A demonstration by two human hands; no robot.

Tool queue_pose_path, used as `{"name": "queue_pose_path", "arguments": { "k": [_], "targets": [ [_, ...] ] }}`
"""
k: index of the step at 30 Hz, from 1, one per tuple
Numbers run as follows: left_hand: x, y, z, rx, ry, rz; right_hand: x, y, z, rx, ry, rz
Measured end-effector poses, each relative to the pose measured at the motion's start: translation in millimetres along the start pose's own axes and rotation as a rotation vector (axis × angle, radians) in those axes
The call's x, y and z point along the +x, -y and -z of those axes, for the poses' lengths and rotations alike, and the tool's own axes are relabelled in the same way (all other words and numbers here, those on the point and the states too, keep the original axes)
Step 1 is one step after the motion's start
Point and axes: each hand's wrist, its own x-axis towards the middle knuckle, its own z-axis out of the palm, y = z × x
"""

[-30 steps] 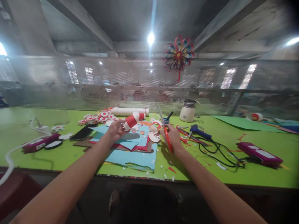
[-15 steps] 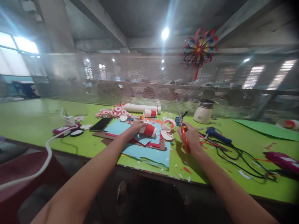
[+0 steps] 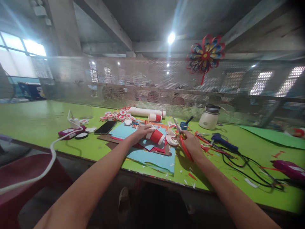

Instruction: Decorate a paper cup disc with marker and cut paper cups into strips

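Observation:
My left hand (image 3: pixel 142 133) is closed around the base end of a red and white paper cup (image 3: pixel 156 136), which lies tilted above the stacked coloured paper (image 3: pixel 124 131). In my right hand (image 3: pixel 190 141) is a pair of orange-handled scissors (image 3: pixel 184 148); the blades point up and away, left of the hand. Between the two hands lie curled white and red paper cut-offs (image 3: pixel 172 137). Another red and white cup (image 3: pixel 154 117) rests on its side behind my left hand.
Left stand a phone (image 3: pixel 106 127) and a purple power strip (image 3: pixel 71 132) with a white cable. A blue glue gun (image 3: pixel 224 142) with black cords, a cream jug (image 3: pixel 209 118) and a purple tool (image 3: pixel 288 168) are on the right. Several paper discs (image 3: pixel 119 115) lie in a pile behind.
The scissors in my right hand have dropped slightly and tilted further left. My left hand still holds the cup. The whole view has shifted a little.

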Motion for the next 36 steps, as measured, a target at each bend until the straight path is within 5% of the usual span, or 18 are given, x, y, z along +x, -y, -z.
{"name": "queue_pose_path", "arguments": {
  "k": [7,14,20,36],
  "targets": [
    [-1.6,-6.0,-0.3,-0.184,0.008,0.057,-0.7,-1.2,-0.9,0.031,-0.017,0.016],
    [-6.0,-10.0,-4.7,-0.277,0.195,0.048,-1.9,-1.9,-2.3,0.081,-0.108,0.033],
    [-7.9,-9.9,-5.6,-0.272,0.217,0.032,-2.6,3.1,-1.5,0.149,-0.179,0.117],
    [-6.1,-11.0,-2.2,-0.276,-0.008,0.050,-7.6,7.0,-2.1,0.125,-0.042,0.178]
  ]
}}
